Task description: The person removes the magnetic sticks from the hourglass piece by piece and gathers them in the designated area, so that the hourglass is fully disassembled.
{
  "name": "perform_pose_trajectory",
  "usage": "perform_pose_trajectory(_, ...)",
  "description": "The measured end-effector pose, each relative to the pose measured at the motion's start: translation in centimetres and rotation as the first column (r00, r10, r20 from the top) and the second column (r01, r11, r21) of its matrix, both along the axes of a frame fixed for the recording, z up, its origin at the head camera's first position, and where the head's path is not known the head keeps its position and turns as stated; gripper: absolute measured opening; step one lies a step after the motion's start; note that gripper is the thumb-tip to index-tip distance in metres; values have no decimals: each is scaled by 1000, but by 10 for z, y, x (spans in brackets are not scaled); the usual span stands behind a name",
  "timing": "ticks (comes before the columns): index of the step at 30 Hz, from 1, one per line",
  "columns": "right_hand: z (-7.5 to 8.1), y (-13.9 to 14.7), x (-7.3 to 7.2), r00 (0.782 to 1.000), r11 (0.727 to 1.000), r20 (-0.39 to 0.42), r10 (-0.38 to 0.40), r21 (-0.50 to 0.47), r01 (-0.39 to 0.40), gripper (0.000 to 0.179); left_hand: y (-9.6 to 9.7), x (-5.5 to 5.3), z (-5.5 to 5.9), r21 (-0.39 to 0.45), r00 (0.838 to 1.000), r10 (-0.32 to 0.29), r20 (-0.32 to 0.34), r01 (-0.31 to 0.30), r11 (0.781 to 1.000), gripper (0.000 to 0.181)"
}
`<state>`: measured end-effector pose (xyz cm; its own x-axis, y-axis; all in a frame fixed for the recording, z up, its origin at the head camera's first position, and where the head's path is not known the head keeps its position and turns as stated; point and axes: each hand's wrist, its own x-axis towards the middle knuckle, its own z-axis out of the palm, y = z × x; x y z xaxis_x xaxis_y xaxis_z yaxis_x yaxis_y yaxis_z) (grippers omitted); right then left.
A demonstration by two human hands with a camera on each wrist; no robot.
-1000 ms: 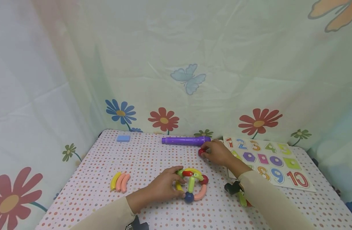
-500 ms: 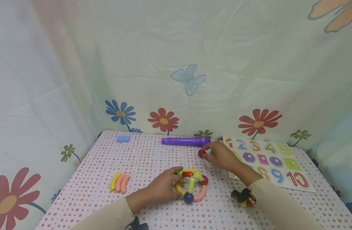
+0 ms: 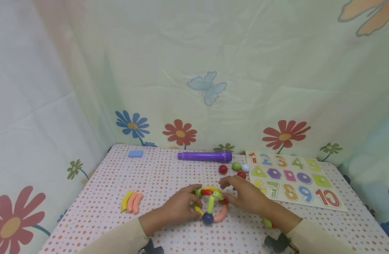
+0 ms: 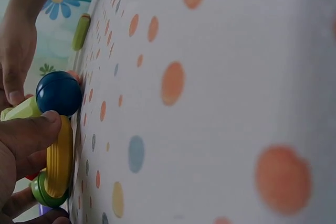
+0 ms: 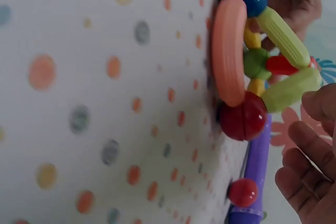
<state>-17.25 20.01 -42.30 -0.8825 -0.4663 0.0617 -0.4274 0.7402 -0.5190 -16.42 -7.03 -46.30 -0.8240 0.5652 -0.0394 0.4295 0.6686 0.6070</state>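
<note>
A magnetic ball-and-stick frame (image 3: pixel 211 204) lies on the table, its curved sticks and balls forming a ring with straight sticks rising to a peak. My left hand (image 3: pixel 181 204) holds its left side, thumb on the yellow curved stick (image 4: pixel 59 156) by the blue ball (image 4: pixel 59 93), fingers by the green ball (image 4: pixel 47 190). At the other side is my right hand (image 3: pixel 249 197), fingers loosely spread and holding nothing. Its thumb tip overlaps a light green stick (image 5: pixel 292 89) in the right wrist view, above the frame's red ball (image 5: pixel 243 116).
Behind the frame lie a loose red ball (image 3: pixel 223 169), a green ball (image 3: pixel 236 166), a white ball (image 3: pixel 245 168) and a purple toy microphone (image 3: pixel 204 156). A number puzzle board (image 3: pixel 296 180) is at right. Curved sticks (image 3: pixel 131 202) and a blue block (image 3: pixel 135 153) lie at left.
My right hand has let go of the loose red ball, which stays on the table, and has come nearer to the frame's right side. The left hand keeps its place.
</note>
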Motion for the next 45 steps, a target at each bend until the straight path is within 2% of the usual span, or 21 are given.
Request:
perform_pose_trajectory(8,-17,-3,12,994,998,-92,59,6,-59,43,0,0,1,1,1000,-8,-11,8,1000,18)
perform_pose_trajectory(15,-26,-4,12,988,996,-131,87,20,-85,42,1,1,3,-1,1000,-7,-18,7,1000,19)
perform_pose_trajectory(20,-27,-3,12,981,996,-171,90,42,-84,43,0,1,3,-8,1000,-13,-20,13,1000,19)
perform_pose_trajectory(30,-26,-2,13,988,997,-146,56,70,-46,42,1,1,5,-25,1000,-17,-7,16,1000,18)
perform_pose_trajectory(38,-26,-1,11,961,993,-264,85,101,-60,46,0,1,4,-36,998,-50,-33,48,998,22)
perform_pose_trajectory(45,-25,-3,11,971,994,-231,67,95,-46,44,0,1,3,-34,999,-48,-26,47,998,20)
